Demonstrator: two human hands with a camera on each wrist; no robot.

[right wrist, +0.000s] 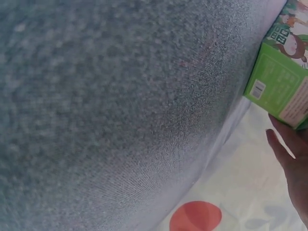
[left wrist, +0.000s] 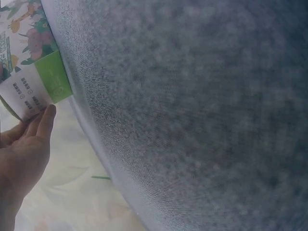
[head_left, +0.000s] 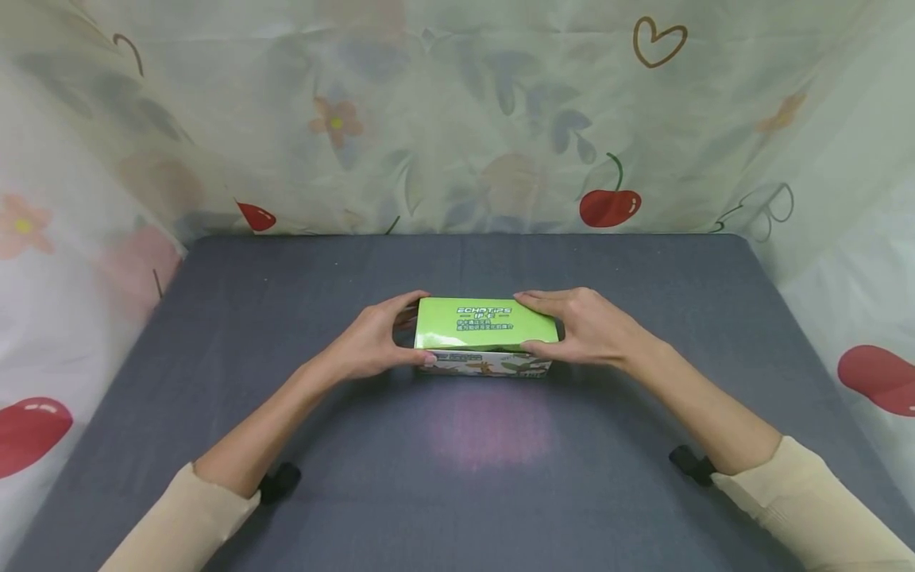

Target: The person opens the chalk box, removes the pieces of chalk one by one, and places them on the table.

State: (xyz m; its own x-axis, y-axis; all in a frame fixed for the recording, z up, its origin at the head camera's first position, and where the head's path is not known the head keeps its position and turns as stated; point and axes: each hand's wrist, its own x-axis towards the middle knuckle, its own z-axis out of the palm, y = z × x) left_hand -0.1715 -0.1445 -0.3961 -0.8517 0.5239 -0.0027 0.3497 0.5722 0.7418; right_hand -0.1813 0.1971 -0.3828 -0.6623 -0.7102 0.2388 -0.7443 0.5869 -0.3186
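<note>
A small oblong cardboard box lies on the dark grey cloth, its bright green top bearing white lettering. Animals and leaves are printed on its white front, as the left wrist view of the box also shows. My left hand grips the left end, thumb against the front and fingers toward the back. At the other end my right hand holds the box, thumb near the top front edge and a finger along the back edge. In the right wrist view, the box shows a green end with a barcode.
The grey cloth-covered table stretches around the box on all sides. A pale curtain with flowers, hearts and cherries hangs behind the table and along both sides. Dark straps show beneath the beige sleeves.
</note>
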